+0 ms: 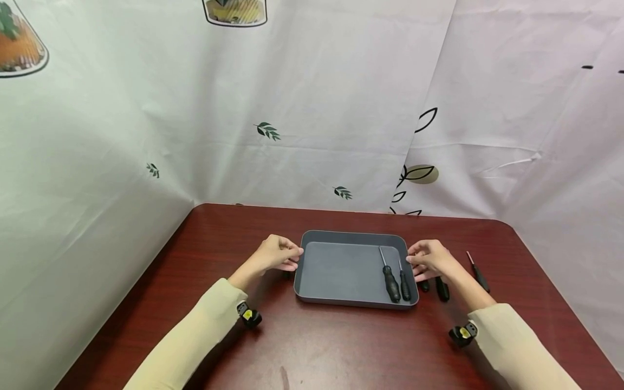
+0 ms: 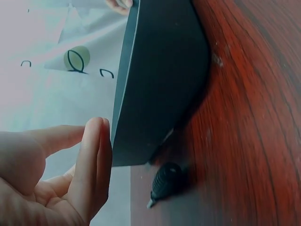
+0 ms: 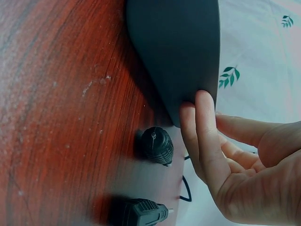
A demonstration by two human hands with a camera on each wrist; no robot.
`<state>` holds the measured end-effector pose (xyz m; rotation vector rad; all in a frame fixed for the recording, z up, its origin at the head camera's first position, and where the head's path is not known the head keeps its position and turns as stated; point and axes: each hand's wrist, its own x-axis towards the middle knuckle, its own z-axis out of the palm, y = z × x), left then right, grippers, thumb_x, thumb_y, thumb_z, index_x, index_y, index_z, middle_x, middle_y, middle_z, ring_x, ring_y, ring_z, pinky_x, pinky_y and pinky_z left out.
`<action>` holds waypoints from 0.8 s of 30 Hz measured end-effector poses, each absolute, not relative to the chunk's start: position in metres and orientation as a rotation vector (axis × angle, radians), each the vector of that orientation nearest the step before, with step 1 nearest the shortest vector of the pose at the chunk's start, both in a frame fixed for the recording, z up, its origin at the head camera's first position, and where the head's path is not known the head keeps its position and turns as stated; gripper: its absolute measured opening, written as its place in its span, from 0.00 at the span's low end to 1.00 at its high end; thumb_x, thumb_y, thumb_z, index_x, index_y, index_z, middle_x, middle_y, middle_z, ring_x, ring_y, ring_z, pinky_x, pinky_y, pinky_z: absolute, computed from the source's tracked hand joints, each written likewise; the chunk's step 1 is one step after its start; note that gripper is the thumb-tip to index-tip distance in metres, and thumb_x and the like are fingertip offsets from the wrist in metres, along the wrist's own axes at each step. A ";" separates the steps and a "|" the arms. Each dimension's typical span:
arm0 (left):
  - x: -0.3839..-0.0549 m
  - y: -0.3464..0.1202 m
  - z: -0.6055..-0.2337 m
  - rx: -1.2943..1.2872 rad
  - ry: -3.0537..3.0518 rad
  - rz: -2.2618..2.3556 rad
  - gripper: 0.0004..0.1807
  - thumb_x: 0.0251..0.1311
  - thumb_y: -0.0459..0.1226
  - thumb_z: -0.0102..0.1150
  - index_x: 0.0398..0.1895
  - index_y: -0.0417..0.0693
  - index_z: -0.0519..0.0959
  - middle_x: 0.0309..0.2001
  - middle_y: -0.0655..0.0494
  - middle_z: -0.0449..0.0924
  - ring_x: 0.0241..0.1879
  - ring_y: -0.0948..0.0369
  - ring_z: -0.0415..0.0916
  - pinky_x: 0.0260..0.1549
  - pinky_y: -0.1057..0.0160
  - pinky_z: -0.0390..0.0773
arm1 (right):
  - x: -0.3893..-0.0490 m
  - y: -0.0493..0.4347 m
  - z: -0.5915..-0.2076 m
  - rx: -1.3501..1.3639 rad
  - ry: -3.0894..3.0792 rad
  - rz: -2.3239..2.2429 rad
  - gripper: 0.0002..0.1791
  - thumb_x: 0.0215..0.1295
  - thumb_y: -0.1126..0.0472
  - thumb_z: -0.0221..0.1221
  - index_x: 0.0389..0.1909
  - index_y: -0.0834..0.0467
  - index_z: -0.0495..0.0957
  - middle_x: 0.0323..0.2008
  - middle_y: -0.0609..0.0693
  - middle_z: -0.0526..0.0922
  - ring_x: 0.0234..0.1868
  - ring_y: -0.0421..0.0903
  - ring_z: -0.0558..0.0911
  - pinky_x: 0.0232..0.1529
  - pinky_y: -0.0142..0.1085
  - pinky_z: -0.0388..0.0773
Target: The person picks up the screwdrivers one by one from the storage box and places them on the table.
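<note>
A dark grey rectangular tray [image 1: 336, 271] lies on the table, holding two black-handled screwdrivers, a larger screwdriver [image 1: 391, 284] and a slimmer screwdriver [image 1: 405, 285], near its right wall. My right hand [image 1: 430, 259] pinches the tray's right rim, fingers against the outer wall and thumb at the inner side. At the left rim is my left hand [image 1: 279, 253], its fingers loosely bent; its fingertips appear at the rim's edge in the left wrist view, and their contact is unclear. Under that hand lies a black ribbed-handled tool [image 2: 165, 181], mostly hidden in the head view.
Right of the tray are more screwdrivers: a short black handle [image 1: 423, 285], a screwdriver [image 1: 442, 288] partly under the right arm, and a screwdriver [image 1: 480, 277] farther right. The reddish-brown table [image 1: 336, 346] meets white printed cloth walls [image 1: 312, 108] at the back and sides.
</note>
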<state>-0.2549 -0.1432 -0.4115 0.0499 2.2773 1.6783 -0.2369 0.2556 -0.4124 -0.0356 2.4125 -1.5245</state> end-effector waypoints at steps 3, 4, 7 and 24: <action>-0.254 -0.139 -0.411 0.079 2.247 1.681 0.13 0.65 0.31 0.64 0.44 0.25 0.80 0.35 0.34 0.84 0.22 0.60 0.83 0.30 0.59 0.87 | -0.237 0.256 -0.412 -0.035 2.411 -1.525 0.19 0.70 0.71 0.58 0.56 0.78 0.67 0.34 0.61 0.80 0.26 0.48 0.84 0.29 0.44 0.87; -0.253 -0.137 -0.411 0.091 2.236 1.681 0.13 0.65 0.31 0.63 0.44 0.25 0.80 0.35 0.33 0.83 0.22 0.60 0.83 0.30 0.58 0.87 | -0.237 0.256 -0.412 -0.035 2.409 -1.526 0.19 0.70 0.71 0.57 0.56 0.78 0.67 0.34 0.61 0.80 0.26 0.48 0.84 0.29 0.44 0.87; -0.252 -0.133 -0.410 0.126 2.212 1.675 0.14 0.65 0.31 0.63 0.46 0.23 0.79 0.37 0.31 0.83 0.23 0.61 0.83 0.30 0.59 0.87 | -0.238 0.256 -0.413 -0.033 2.407 -1.526 0.19 0.70 0.71 0.57 0.56 0.78 0.67 0.34 0.60 0.80 0.26 0.48 0.84 0.29 0.44 0.87; -0.248 -0.103 -0.404 0.229 2.075 1.658 0.17 0.66 0.33 0.63 0.51 0.26 0.79 0.43 0.30 0.82 0.27 0.59 0.85 0.37 0.54 0.87 | -0.238 0.257 -0.414 -0.031 2.401 -1.536 0.19 0.70 0.71 0.58 0.56 0.79 0.67 0.33 0.59 0.79 0.25 0.47 0.84 0.29 0.44 0.87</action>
